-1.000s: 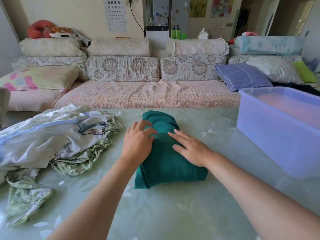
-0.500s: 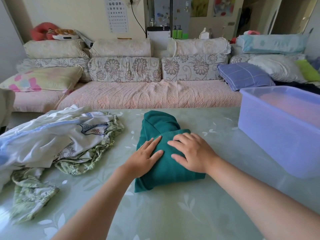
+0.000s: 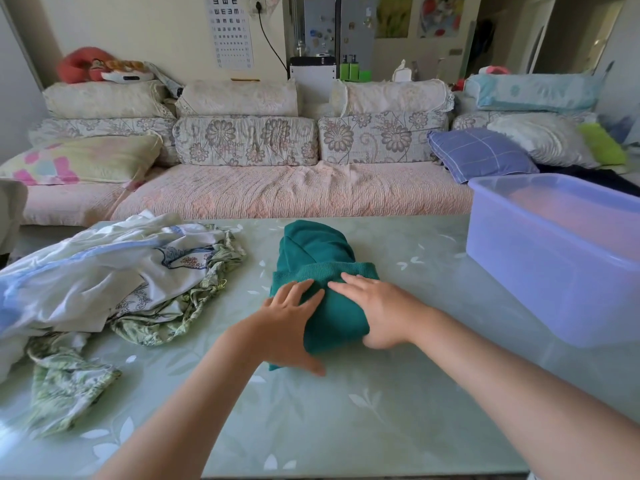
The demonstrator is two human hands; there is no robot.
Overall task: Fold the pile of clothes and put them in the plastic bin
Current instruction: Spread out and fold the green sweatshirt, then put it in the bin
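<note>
A folded teal green garment lies in the middle of the pale green table, its ribbed hem doubled over on top. My left hand holds its near left corner, fingers on top and thumb at the front edge. My right hand grips its near right side, thumb tucked below. The unfolded pile of white and green patterned clothes sits at the left. The translucent blue plastic bin stands at the right with nothing visible inside.
A loose green patterned cloth lies at the near left of the table. Behind the table runs a sofa with several cushions. The bin stands about a hand's width to the right of the garment.
Both hands slid back toward me along the green garment, from its middle to its near end. The fingers now wrap its near corners instead of pressing flat.
</note>
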